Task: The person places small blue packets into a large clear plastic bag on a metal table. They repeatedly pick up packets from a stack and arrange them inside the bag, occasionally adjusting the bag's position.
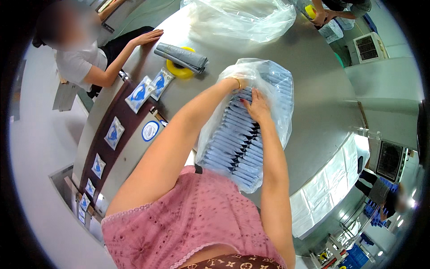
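A large clear plastic bag (280, 76) lies on the metal table in front of me, packed with tight rows of thin light-blue packets (235, 127). At the bag's far end, my left hand (242, 82), with a gold bracelet at its wrist, reaches in under the film; plastic covers its fingers. My right hand (258, 107) rests on the packets near the far end of the rows, fingers extended and holding nothing. The bag's near end comes close to my body.
A dark conveyor belt (126, 117) on the left carries several white-and-blue packets (115, 133). Beyond my left arm, a grey plastic roll (181, 57) lies over a yellow tape roll (180, 71). More clear plastic (242, 20) covers the far table. A co-worker (80, 58) sits by the belt.
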A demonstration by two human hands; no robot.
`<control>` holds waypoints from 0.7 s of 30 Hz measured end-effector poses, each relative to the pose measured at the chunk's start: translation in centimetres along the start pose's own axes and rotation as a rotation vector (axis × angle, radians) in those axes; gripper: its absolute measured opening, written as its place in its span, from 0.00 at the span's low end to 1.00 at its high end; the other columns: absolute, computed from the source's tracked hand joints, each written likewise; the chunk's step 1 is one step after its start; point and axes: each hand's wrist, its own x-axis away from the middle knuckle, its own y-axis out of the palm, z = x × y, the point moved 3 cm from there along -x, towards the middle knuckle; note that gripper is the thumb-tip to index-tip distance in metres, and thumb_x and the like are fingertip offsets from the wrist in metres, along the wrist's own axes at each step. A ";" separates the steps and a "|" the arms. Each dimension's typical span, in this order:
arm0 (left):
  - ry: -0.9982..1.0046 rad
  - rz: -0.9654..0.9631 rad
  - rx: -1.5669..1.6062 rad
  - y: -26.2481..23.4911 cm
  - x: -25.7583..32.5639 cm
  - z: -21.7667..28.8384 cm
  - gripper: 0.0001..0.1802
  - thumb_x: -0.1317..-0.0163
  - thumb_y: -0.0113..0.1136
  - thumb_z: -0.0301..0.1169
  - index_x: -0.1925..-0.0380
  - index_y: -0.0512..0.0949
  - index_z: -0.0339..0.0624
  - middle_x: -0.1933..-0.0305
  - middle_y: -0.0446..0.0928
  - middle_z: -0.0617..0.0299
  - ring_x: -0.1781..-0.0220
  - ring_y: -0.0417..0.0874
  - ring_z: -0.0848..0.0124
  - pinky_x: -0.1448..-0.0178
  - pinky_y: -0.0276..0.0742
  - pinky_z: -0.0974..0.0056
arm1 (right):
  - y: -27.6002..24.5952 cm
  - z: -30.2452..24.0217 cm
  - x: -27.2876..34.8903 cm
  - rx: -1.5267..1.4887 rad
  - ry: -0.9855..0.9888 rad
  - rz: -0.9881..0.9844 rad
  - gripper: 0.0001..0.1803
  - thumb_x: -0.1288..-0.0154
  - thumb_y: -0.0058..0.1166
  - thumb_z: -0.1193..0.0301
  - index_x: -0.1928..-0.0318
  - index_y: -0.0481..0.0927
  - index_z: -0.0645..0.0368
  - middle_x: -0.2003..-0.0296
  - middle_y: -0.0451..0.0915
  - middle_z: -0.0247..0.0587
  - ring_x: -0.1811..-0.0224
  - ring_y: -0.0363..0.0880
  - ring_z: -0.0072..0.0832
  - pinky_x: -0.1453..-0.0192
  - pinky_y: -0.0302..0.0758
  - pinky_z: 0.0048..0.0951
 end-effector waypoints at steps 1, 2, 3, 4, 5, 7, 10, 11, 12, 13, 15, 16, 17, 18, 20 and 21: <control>-0.100 0.017 0.129 -1.2 0.4 0.4 0.16 0.40 0.53 0.37 0.59 0.83 0.41 0.55 0.83 0.47 0.54 0.83 0.52 0.49 0.76 0.52 | -0.2 -0.1 0.2 0.044 -0.003 -0.018 0.42 0.34 0.51 0.46 0.31 0.59 0.64 0.35 0.65 0.55 0.31 0.61 0.49 0.27 0.58 0.42; 0.040 0.109 0.199 -2.0 0.9 1.0 0.16 0.40 0.55 0.39 0.61 0.83 0.39 0.59 0.82 0.48 0.57 0.82 0.53 0.51 0.76 0.52 | -0.4 -0.2 0.4 0.090 -0.011 -0.036 0.45 0.36 0.52 0.43 0.31 0.59 0.63 0.33 0.63 0.53 0.30 0.59 0.47 0.26 0.57 0.41; 0.183 0.198 0.270 -2.7 1.8 1.7 0.17 0.41 0.57 0.41 0.63 0.83 0.38 0.62 0.82 0.48 0.61 0.82 0.54 0.54 0.76 0.52 | -0.5 -0.2 0.6 0.135 -0.016 -0.055 0.47 0.37 0.52 0.41 0.30 0.58 0.63 0.31 0.62 0.50 0.28 0.57 0.45 0.25 0.56 0.41; 0.246 0.215 0.258 -3.4 2.4 2.4 0.18 0.40 0.57 0.42 0.63 0.82 0.37 0.63 0.82 0.49 0.62 0.81 0.55 0.55 0.76 0.52 | -0.7 -0.1 0.8 0.145 -0.017 -0.052 0.47 0.39 0.54 0.41 0.31 0.59 0.63 0.32 0.62 0.50 0.29 0.58 0.45 0.25 0.56 0.41; 0.308 0.235 0.244 -4.5 3.4 3.2 0.18 0.40 0.58 0.42 0.64 0.82 0.37 0.64 0.82 0.49 0.64 0.80 0.55 0.56 0.75 0.52 | -0.8 -0.2 0.6 0.154 -0.023 -0.051 0.46 0.40 0.55 0.42 0.32 0.61 0.63 0.32 0.63 0.49 0.29 0.58 0.45 0.26 0.57 0.41; 0.264 0.134 0.055 -7.0 5.2 5.9 0.17 0.38 0.56 0.42 0.62 0.82 0.38 0.61 0.81 0.48 0.63 0.79 0.55 0.55 0.75 0.53 | -1.1 -0.7 0.6 0.131 -0.069 -0.049 0.45 0.41 0.58 0.44 0.34 0.63 0.62 0.33 0.64 0.49 0.29 0.59 0.44 0.26 0.57 0.40; 0.265 0.183 0.151 -3.7 6.0 4.7 0.20 0.39 0.56 0.34 0.48 0.75 0.40 0.51 0.78 0.45 0.50 0.79 0.54 0.44 0.74 0.57 | -1.2 -1.0 0.4 0.156 -0.254 0.023 0.42 0.41 0.59 0.47 0.35 0.65 0.63 0.34 0.65 0.50 0.30 0.60 0.45 0.27 0.57 0.41; 0.327 0.181 0.227 -3.5 8.5 5.8 0.21 0.40 0.56 0.31 0.46 0.74 0.40 0.49 0.77 0.45 0.46 0.77 0.53 0.41 0.72 0.57 | -0.2 0.3 0.7 0.190 -0.221 0.033 0.42 0.41 0.58 0.47 0.35 0.64 0.63 0.33 0.64 0.50 0.30 0.59 0.45 0.26 0.57 0.41; 0.380 0.184 0.303 -3.6 11.2 6.6 0.23 0.41 0.56 0.28 0.44 0.72 0.41 0.47 0.76 0.45 0.43 0.76 0.52 0.38 0.71 0.58 | 0.9 1.1 0.7 0.222 -0.204 0.047 0.42 0.41 0.58 0.47 0.34 0.64 0.63 0.33 0.64 0.50 0.29 0.59 0.45 0.26 0.56 0.41; 0.507 0.163 0.362 -4.8 15.4 7.6 0.25 0.43 0.56 0.25 0.43 0.71 0.41 0.45 0.75 0.45 0.39 0.74 0.51 0.35 0.69 0.58 | 1.3 2.0 0.9 0.253 -0.174 0.061 0.43 0.40 0.58 0.47 0.34 0.64 0.63 0.32 0.63 0.50 0.29 0.59 0.46 0.25 0.55 0.41; 0.536 0.305 0.491 -3.3 20.3 5.5 0.24 0.44 0.55 0.19 0.45 0.72 0.42 0.41 0.72 0.46 0.35 0.70 0.49 0.32 0.66 0.54 | 1.2 1.5 0.4 0.189 -0.134 0.006 0.44 0.39 0.57 0.47 0.32 0.61 0.64 0.31 0.61 0.53 0.28 0.57 0.47 0.25 0.54 0.42; 0.539 0.457 0.414 -2.5 22.8 4.2 0.22 0.46 0.55 0.18 0.49 0.74 0.42 0.43 0.73 0.47 0.36 0.70 0.48 0.34 0.68 0.53 | 0.9 0.9 0.5 0.193 -0.123 0.005 0.44 0.39 0.57 0.48 0.32 0.61 0.65 0.31 0.61 0.54 0.28 0.56 0.47 0.25 0.54 0.43; 0.542 0.606 0.327 -2.1 25.1 2.8 0.20 0.49 0.55 0.17 0.54 0.76 0.42 0.45 0.73 0.48 0.36 0.70 0.47 0.35 0.70 0.51 | 0.3 0.1 0.6 0.195 -0.112 0.008 0.44 0.39 0.58 0.49 0.32 0.60 0.65 0.32 0.61 0.55 0.28 0.56 0.47 0.25 0.53 0.44; 0.486 0.620 0.262 -1.4 26.6 0.6 0.20 0.48 0.55 0.17 0.53 0.76 0.42 0.44 0.73 0.48 0.36 0.70 0.47 0.35 0.69 0.52 | 0.2 0.1 0.6 0.223 -0.081 -0.028 0.45 0.38 0.57 0.48 0.31 0.58 0.66 0.32 0.61 0.56 0.28 0.56 0.47 0.25 0.53 0.44; 0.355 0.647 0.131 0.2 29.8 -4.3 0.21 0.46 0.56 0.17 0.50 0.75 0.42 0.43 0.72 0.49 0.36 0.70 0.48 0.33 0.68 0.52 | 0.1 0.2 0.8 0.221 -0.097 -0.012 0.46 0.38 0.57 0.48 0.31 0.57 0.67 0.32 0.61 0.57 0.28 0.56 0.48 0.25 0.54 0.44; 0.263 0.689 0.108 0.5 31.4 -7.1 0.20 0.47 0.56 0.17 0.52 0.76 0.42 0.44 0.73 0.49 0.37 0.71 0.49 0.33 0.68 0.53 | 0.2 0.4 0.8 0.222 -0.106 -0.005 0.46 0.38 0.56 0.47 0.31 0.57 0.67 0.32 0.61 0.58 0.28 0.56 0.48 0.25 0.54 0.44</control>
